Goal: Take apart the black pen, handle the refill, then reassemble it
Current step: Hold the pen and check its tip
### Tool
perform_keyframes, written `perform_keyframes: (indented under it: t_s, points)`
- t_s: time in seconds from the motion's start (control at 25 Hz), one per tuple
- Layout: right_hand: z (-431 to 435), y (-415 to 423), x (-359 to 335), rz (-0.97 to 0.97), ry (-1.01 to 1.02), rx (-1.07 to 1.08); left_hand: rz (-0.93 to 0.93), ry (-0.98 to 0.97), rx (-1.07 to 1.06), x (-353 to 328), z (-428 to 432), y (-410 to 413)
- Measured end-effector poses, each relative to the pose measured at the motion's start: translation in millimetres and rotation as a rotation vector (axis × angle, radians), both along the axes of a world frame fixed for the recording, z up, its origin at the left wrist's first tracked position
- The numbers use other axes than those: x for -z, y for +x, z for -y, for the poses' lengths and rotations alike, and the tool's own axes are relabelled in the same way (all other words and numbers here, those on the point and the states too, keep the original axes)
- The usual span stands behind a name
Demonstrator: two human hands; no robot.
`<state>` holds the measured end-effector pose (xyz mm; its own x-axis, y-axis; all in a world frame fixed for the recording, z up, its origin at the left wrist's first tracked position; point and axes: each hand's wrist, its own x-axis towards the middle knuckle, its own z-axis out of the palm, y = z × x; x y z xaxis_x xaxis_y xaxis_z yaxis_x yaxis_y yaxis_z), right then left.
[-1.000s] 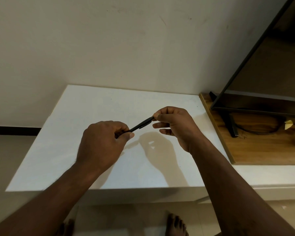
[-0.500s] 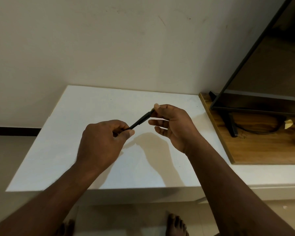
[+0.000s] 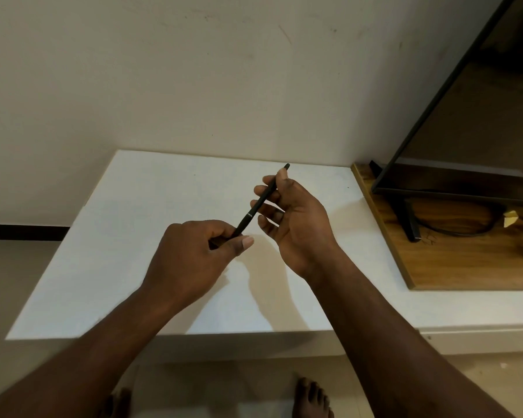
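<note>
A slim black pen (image 3: 255, 208) slants up to the right above the white table (image 3: 139, 206). My left hand (image 3: 191, 257) grips its lower end between thumb and curled fingers, hiding that end. My right hand (image 3: 293, 218) is palm-up behind the pen and pinches its upper part between thumb and forefinger, the other fingers loosely spread. The pen's top end sticks out past the right thumb. A thin pale ring shows at mid-barrel. No separate refill is visible.
A wooden board (image 3: 453, 254) lies at the table's right with a black TV (image 3: 465, 116) on a stand (image 3: 409, 221) and a dark cable (image 3: 465, 230). A beige wall runs behind. My bare feet (image 3: 311, 399) stand on the floor below the table edge.
The right hand has turned palm-up and slid down the pen, so the pen's top end now sticks out beyond its thumb. The pen tilts steeper. The left hand stayed put.
</note>
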<state>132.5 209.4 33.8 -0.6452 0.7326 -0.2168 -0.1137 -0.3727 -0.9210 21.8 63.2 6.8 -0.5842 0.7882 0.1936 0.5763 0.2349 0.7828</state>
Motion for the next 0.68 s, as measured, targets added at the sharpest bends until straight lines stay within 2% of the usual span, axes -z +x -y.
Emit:
perform_keyframes:
  t_s: [0.2, 0.32, 0.56, 0.68]
  points:
    - [3, -1, -3, -0.274, -0.251, -0.016, -0.028, -0.042, 0.074, 4, -1, 11]
    - [1, -1, -5, -0.363, -0.350, 0.026, 0.074, -0.069, 0.123, 7, -2, 16]
    - [-7, 8, -5, -0.376, -0.404, 0.057, 0.324, -0.235, 0.180, 15, -6, 17]
    - [-7, 9, -5, -0.389, -0.416, 0.029, 0.441, -0.228, 0.147, 16, -7, 17]
